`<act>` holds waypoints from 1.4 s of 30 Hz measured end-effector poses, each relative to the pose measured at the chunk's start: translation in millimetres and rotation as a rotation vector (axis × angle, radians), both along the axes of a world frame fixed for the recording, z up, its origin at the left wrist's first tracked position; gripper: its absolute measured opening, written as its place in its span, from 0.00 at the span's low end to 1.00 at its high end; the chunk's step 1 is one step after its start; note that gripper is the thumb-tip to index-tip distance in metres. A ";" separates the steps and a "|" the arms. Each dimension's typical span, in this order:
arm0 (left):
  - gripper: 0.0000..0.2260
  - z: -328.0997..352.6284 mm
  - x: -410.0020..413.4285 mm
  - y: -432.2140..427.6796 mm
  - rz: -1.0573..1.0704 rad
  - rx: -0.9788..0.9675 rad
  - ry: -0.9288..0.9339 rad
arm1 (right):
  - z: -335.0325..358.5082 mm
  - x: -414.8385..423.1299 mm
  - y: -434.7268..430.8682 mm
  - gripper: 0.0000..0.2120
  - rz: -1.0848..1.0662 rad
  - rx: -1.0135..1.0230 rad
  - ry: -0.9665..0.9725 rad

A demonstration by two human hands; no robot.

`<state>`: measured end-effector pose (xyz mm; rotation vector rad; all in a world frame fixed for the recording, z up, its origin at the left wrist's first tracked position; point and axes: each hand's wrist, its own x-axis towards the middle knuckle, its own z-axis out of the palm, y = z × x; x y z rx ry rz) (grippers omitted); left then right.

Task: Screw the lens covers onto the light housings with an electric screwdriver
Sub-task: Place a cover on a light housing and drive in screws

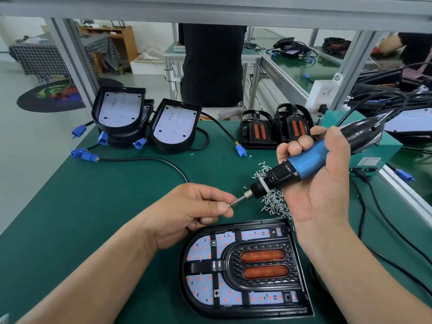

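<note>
A black light housing (pixel 194 286) lies flat on the green mat in front of me, with a black lens cover (pixel 257 263) holding two orange strips set into it. My right hand (pixel 320 188) grips the blue and black electric screwdriver (pixel 306 160), tilted with its bit pointing down-left. My left hand (pixel 189 211) pinches a small screw (pixel 228 205) between thumb and forefinger, right at the bit's tip, just above the housing's upper edge. A pile of loose silver screws (pixel 273 197) lies under the screwdriver.
Several open housings (pixel 173 127) with black cables and blue connectors (pixel 240 150) stand at the back left. Two spare lens covers (pixel 275 129) sit at the back centre. A green power box (pixel 374 150) is on the right. A person in black stands behind the bench.
</note>
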<state>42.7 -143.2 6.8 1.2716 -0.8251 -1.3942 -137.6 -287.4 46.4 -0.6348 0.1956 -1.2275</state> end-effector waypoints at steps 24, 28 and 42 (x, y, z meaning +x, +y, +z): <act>0.08 -3.1 3.5 1.2 0.009 -0.016 -0.192 | -7.9 4.6 0.9 0.17 -0.040 0.090 0.113; 0.08 -1.3 3.2 1.5 0.003 -0.019 -0.131 | -8.9 3.5 -1.0 0.17 -0.042 0.145 0.086; 0.17 12.0 17.9 12.5 -0.165 0.130 -0.264 | 4.5 -4.7 4.2 0.16 -0.002 0.103 -0.027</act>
